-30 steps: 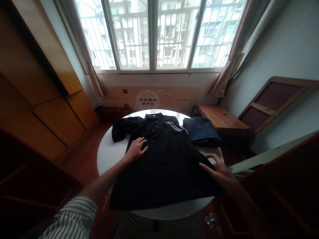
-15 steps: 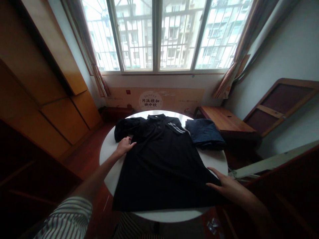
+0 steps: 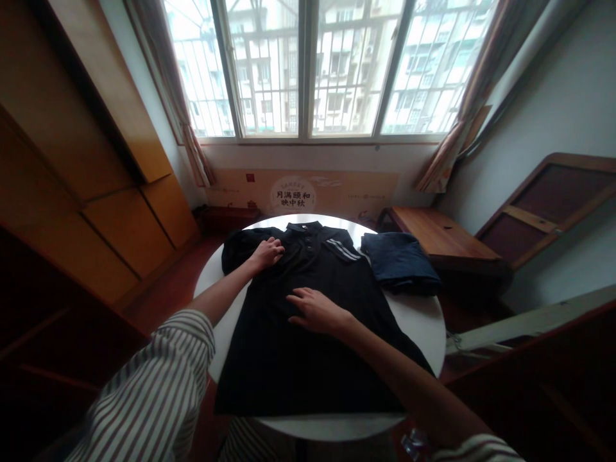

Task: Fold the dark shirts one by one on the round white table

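Observation:
A black polo shirt (image 3: 327, 366) lies front up and spread over a round white table (image 3: 332, 428), collar toward the window and hem toward me. Two light stripes run across its right-hand sleeve. My left hand (image 3: 268, 253) rests on the shirt's upper left, fingers bent and slightly apart over the cloth. Lower down, my right hand (image 3: 317, 310) reaches across the middle of the shirt with its fingers spread, holding nothing. Dark bunched cloth (image 3: 235, 249) lies beyond my left hand; whether it is a sleeve or another garment I cannot tell.
Folded dark blue jeans (image 3: 402, 260) lie at the table's right edge. Behind them stands a low wooden table (image 3: 443, 234), with a wooden-framed panel (image 3: 543, 208) leaning by the wall. Yellow-brown cabinets (image 3: 115, 224) line the left side; a barred window (image 3: 308, 70) is ahead.
My left hand has moved from the shirt's left edge up and inward onto its upper left. My right hand has left the lower right edge and come to the shirt's middle.

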A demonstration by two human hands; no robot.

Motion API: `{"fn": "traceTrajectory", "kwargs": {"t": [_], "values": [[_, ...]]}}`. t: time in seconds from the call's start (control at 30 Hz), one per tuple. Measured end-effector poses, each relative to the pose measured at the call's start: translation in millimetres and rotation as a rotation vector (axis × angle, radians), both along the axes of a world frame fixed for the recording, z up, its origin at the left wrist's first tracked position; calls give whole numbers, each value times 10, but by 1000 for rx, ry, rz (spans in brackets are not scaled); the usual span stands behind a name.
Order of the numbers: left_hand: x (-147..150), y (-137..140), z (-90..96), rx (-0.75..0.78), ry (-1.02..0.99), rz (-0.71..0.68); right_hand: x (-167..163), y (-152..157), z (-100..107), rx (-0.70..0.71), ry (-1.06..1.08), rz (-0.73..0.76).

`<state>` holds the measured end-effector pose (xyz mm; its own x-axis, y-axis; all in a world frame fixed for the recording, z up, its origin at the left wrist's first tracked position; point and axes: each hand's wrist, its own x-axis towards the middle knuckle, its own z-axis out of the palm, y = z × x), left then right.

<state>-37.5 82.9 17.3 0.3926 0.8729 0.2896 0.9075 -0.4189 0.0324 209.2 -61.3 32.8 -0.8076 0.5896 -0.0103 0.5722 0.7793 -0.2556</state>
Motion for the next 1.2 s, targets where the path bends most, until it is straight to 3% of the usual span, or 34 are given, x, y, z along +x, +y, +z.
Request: {"fn": "traceTrajectory", "kwargs": {"t": [0.17,0.27,0.4,0.5,0.77,0.97,1.2], "values": [[-17,152,16,85,-121,167,-250,17,-484,12,69,-16],[77,73,-19,78,-92,113,-255,10,-608,20,105,-22],[311,-39,-103,-83,66,75,-250,10,-611,19,131,-31],[389,-30,-104,-187,68,106,-249,10,-595,11,128,-35],[241,5,-49,-225,11,135,-252,18,-588,-20,119,-32],[352,-22,-127,-300,27,187,-250,11,-572,-13,130,-28],[414,-56,-175,-260,-46,283,-253,18,-592,-4,132,-28]]}}
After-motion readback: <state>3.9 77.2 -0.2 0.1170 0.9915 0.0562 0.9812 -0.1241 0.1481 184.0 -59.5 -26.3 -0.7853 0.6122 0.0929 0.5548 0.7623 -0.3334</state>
